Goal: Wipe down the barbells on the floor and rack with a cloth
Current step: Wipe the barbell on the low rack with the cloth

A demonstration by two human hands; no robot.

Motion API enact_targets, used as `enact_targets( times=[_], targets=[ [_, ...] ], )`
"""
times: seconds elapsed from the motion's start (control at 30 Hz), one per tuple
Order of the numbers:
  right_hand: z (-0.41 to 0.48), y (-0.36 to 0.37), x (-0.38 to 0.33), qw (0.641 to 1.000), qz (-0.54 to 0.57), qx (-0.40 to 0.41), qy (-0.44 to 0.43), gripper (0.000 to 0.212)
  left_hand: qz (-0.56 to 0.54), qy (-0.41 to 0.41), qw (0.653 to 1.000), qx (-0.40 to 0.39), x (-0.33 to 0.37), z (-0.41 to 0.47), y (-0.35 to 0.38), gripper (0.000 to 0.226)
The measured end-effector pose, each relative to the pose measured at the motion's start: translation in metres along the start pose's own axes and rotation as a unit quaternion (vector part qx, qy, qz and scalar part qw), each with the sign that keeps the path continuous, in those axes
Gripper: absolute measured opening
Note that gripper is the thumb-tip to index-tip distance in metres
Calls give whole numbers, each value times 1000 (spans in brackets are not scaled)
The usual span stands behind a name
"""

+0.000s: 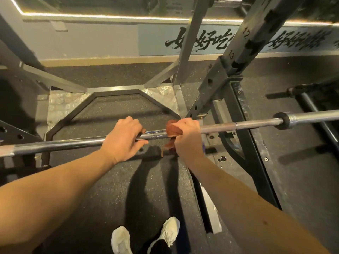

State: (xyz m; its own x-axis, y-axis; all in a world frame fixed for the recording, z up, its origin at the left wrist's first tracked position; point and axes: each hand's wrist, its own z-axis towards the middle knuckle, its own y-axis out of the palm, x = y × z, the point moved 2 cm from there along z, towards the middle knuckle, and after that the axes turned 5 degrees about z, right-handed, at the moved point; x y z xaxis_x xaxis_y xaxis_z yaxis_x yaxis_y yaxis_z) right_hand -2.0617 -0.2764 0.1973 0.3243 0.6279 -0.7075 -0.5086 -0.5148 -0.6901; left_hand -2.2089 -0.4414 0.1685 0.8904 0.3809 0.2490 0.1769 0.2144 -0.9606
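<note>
barbell (73, 143) crosses before the rack upright (227, 70); shoes (146, 237) below.

warm, fairly dim indoor light. a led strip (110, 16) near the top edge is overexposed and blooms. two long, dark shadows fall on the floor (102, 180) toward the camera. glare streaks run along the bar (55, 146). wide-angle distortion bends straight lines at the edges. detail is soft overall and the corners are darker.
</note>
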Motion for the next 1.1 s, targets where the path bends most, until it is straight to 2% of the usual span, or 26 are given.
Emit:
enact_targets(
  times=[0.1,0.13,0.23,0.27,0.33,0.37,0.43,0.5,0.6,0.67,0.8,0.97,1.03,1.1],
  targets=[
    [13,-31,22,989,-99,-63,94,10,12,-9,1000,2,1,-2,1,28],
    [16,-42,32,979,-127,-65,142,8,18,-10,1000,4,2,-3,2,29],
    [24,-49,49,958,-135,-20,253,28,44,-17,999,1,4,-4,4,31],
    [24,-45,47,954,-121,-6,273,28,51,-19,999,-2,5,-5,5,32],
    [21,-39,42,946,-60,37,317,7,51,-21,998,-9,6,-6,5,38],
    [18,-38,39,943,-40,53,327,13,44,-21,999,-14,6,-7,2,41],
    [15,-42,34,947,-33,52,315,21,38,-22,999,-16,5,-11,-4,45],
    [16,-49,29,952,-50,37,301,19,31,-38,999,-9,-3,-16,-9,44],
    [22,-58,17,949,-60,-40,308,14,9,-78,997,5,-17,-24,-10,43],
    [29,-67,4,952,-27,-71,297,16,8,-79,997,9,-17,-27,-7,44],
    [52,-86,-24,981,-20,-32,190,15,10,-89,996,17,-12,-28,-8,42],
    [71,-103,-65,994,60,45,83,16,17,-94,995,7,-12,-28,-8,42],
    [65,-100,-75,994,92,17,48,19,19,-97,995,-3,-12,-27,-7,41],
    [58,-87,-72,998,38,-46,22,26,19,-102,995,-9,-13,-26,-7,41]
  ],
)
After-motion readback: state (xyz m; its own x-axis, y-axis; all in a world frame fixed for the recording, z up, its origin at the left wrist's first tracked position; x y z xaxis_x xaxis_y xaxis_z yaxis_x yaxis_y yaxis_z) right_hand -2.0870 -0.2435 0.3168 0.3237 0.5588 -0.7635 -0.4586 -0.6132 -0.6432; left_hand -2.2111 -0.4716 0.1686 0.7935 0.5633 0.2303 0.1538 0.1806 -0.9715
